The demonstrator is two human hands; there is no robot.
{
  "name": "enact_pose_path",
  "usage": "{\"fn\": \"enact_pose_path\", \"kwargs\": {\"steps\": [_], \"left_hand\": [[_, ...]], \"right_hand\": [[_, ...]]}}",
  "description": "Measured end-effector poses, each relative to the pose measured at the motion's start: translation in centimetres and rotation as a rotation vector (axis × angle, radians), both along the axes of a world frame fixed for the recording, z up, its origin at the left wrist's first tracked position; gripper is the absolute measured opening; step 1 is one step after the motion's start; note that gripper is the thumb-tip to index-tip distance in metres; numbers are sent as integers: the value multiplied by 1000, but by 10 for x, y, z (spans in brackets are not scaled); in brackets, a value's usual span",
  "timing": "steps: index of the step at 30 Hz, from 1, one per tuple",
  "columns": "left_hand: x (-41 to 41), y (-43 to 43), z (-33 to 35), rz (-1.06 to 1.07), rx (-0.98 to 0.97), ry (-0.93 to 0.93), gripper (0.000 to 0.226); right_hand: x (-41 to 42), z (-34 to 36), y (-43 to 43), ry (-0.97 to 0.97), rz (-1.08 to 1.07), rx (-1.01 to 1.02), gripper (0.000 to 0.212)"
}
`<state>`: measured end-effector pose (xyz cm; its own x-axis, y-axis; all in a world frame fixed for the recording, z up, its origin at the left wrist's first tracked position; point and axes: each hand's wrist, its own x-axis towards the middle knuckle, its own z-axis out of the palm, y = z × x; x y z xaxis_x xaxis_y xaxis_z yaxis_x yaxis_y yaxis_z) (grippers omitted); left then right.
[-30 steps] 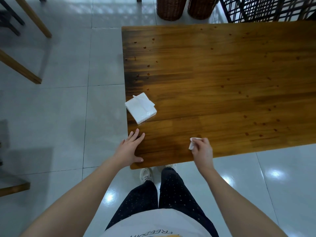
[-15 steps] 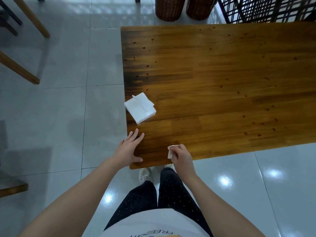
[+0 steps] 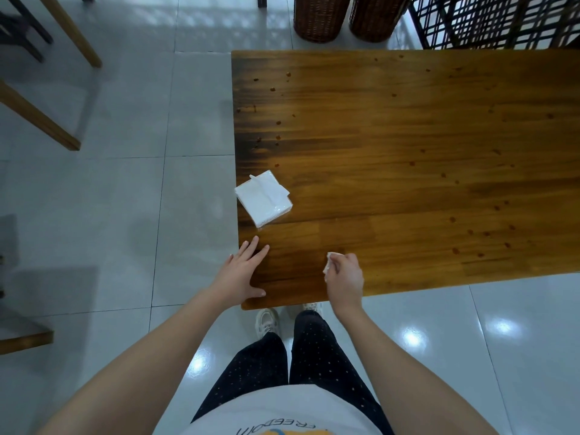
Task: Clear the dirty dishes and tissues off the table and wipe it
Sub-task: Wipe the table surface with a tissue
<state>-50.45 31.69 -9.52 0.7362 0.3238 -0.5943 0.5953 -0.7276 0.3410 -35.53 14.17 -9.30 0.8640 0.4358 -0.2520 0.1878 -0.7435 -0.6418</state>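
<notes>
A brown wooden table [image 3: 408, 146] fills the upper right of the head view, dotted with small dark specks. My right hand [image 3: 345, 279] grips a crumpled white tissue [image 3: 329, 262] and presses it on the table near the front edge. My left hand [image 3: 243, 273] lies flat with spread fingers on the table's near left corner. A white pack of tissues [image 3: 263, 197] sits at the table's left edge, just beyond my left hand. No dishes are in view.
Two wicker baskets [image 3: 345, 17] stand on the tiled floor behind the table, next to a black metal grid rack [image 3: 502, 20]. Wooden furniture legs [image 3: 37, 120] are at the left. My legs and shoes [image 3: 266, 321] are at the table's near edge.
My right hand swept the tissue left along the front edge, then back a little to the right and away from the edge. My left hand stayed on the corner.
</notes>
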Motion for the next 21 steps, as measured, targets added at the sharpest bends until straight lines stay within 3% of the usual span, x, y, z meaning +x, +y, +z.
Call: {"fn": "enact_pose_path", "kwargs": {"steps": [4, 8, 16, 21], "left_hand": [[-4, 0, 1, -8, 1, -2, 100], [-5, 0, 1, -7, 12, -9, 96], [-7, 3, 2, 155, 6, -76, 85], [-2, 11, 2, 245, 9, -76, 82]], "right_hand": [[-25, -2, 26, -57, 261, 10, 23], [-6, -4, 23, 5, 342, 34, 21], [97, 3, 13, -36, -67, -37, 26], [110, 2, 34, 51, -130, 6, 25]]}}
